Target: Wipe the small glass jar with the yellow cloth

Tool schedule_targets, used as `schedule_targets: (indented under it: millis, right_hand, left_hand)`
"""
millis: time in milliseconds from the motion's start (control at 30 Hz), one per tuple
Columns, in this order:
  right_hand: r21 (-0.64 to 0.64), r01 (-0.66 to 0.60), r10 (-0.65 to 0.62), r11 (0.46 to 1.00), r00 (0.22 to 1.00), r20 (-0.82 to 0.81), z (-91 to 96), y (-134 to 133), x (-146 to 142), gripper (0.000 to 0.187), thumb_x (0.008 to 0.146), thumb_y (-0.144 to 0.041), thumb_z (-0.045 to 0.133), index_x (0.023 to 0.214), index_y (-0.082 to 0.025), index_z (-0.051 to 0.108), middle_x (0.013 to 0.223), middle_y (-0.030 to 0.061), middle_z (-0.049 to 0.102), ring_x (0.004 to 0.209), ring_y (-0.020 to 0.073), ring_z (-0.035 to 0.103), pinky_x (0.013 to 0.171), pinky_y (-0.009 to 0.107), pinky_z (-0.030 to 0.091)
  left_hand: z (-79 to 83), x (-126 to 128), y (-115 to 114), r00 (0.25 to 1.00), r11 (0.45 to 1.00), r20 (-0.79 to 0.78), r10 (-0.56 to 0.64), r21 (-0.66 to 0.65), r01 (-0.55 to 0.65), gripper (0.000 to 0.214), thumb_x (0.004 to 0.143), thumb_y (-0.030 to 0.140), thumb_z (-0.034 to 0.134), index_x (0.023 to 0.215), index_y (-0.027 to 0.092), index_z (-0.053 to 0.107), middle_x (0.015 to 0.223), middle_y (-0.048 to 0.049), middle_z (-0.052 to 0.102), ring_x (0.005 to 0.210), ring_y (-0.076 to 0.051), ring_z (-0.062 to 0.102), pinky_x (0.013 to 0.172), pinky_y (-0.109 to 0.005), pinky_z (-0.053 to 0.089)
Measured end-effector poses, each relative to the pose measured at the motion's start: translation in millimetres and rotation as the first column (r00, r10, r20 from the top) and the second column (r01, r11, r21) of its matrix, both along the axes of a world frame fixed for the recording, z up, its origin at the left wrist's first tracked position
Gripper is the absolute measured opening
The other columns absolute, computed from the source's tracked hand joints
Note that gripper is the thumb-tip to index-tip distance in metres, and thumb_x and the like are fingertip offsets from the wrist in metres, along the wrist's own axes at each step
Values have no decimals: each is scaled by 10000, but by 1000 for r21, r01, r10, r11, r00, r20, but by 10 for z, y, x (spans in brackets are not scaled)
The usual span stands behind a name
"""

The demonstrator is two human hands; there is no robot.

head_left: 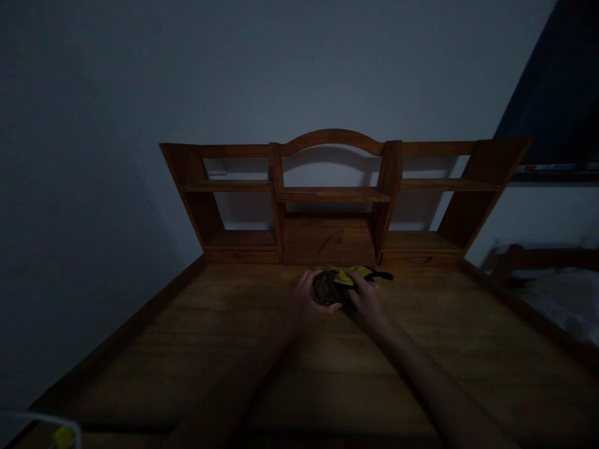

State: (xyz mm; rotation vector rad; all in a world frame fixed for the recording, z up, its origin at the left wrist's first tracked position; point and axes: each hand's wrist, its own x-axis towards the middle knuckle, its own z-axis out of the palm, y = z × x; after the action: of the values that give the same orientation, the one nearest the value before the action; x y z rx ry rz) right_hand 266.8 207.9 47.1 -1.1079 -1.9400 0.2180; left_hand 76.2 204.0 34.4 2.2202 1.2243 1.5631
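Observation:
Near the back middle of the wooden desk, my left hand (306, 296) curls round a dark, round, shiny object (324, 288) that looks like a glass jar; the dim light hides its exact kind. My right hand (369, 300) grips a yellow-and-black cloth (344, 278), which lies against the right side of the round object. A dark strip of the cloth sticks out to the right, past my fingers. Both hands are close together, and part of the round object is hidden by the cloth and fingers.
A wooden shelf unit (334, 194) with several compartments stands along the back of the desktop (224, 337), against a pale wall (299, 68). A white-rimmed item (42, 416) shows at the lower left. Wooden furniture (547, 257) stands beyond the right edge.

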Motion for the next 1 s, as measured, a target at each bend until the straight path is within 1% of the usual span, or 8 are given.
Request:
schedule_targets:
  millis: [100, 200, 300, 367, 533, 667, 867, 1000]
  right_hand:
    - [-18, -34, 30, 999, 986, -166, 64, -18, -69, 581, 739, -117, 506, 1305, -250, 490, 1112, 52, 668, 940, 227, 646, 819, 328, 491]
    - [-21, -120, 112, 993, 963, -246, 59, -8, -121, 592, 736, -116, 502, 1309, -262, 470, 1178, 29, 634, 1038, 216, 610, 883, 337, 473]
    - [-23, -226, 217, 974, 955, -201, 34, 10, -116, 568, 719, -77, 467, 1250, -268, 533, 1193, 21, 631, 1085, 210, 591, 935, 347, 445]
    - [-41, -242, 234, 969, 962, -141, 35, 17, -86, 575, 716, -64, 459, 1244, -277, 545, 1168, 20, 647, 1050, 210, 610, 919, 348, 454]
    - [-95, -177, 177, 980, 984, -11, 64, 19, -11, 555, 737, -74, 500, 1256, -265, 543, 1106, 36, 678, 905, 210, 653, 821, 319, 492]
    - [-84, -153, 156, 985, 987, 30, 5, 22, 17, 527, 792, -113, 488, 1300, -251, 506, 1108, 55, 677, 917, 212, 645, 814, 310, 493]
    - [-66, -180, 181, 981, 983, 14, -122, 40, 15, 611, 807, -93, 415, 1392, -268, 395, 1184, 51, 636, 986, 199, 616, 872, 327, 472]
    - [-62, -232, 224, 971, 968, -117, -72, 39, -68, 629, 757, -59, 391, 1341, -282, 462, 1205, 34, 620, 1081, 196, 581, 946, 347, 440]
  left_hand:
    - [-4, 9, -9, 1000, 1000, -19, -22, 21, 23, 798, 506, 447, 826, 1181, 192, 486, 1133, -91, 572, 1066, -270, 568, 911, -424, 507]
    - [-7, 14, -27, 995, 997, -69, -77, 26, 79, 845, 492, 464, 834, 1201, 183, 470, 1161, -104, 560, 1099, -280, 552, 940, -423, 496]
    - [-20, 13, -37, 988, 994, -113, -105, 12, 107, 875, 490, 497, 832, 1214, 179, 459, 1162, -106, 558, 1100, -281, 555, 955, -420, 490]
    - [-30, 12, -40, 985, 994, -136, -106, -10, 105, 865, 505, 511, 822, 1219, 192, 454, 1163, -102, 559, 1094, -279, 562, 956, -422, 489]
    - [-45, 11, -41, 979, 993, -161, -121, -15, 120, 898, 506, 537, 817, 1244, 206, 426, 1179, -105, 550, 1106, -278, 555, 963, -424, 481]
    - [-39, 4, -26, 980, 992, -151, -129, -23, 127, 871, 504, 524, 822, 1219, 204, 442, 1160, -98, 555, 1091, -272, 555, 950, -418, 486]
    - [-23, 3, -37, 989, 997, -129, -78, -36, 74, 854, 512, 489, 822, 1221, 211, 436, 1178, -91, 560, 1100, -273, 556, 946, -419, 488]
    - [-9, 13, -67, 992, 996, -115, -53, -71, 45, 828, 536, 471, 810, 1227, 216, 432, 1181, -90, 567, 1101, -279, 565, 946, -434, 485]
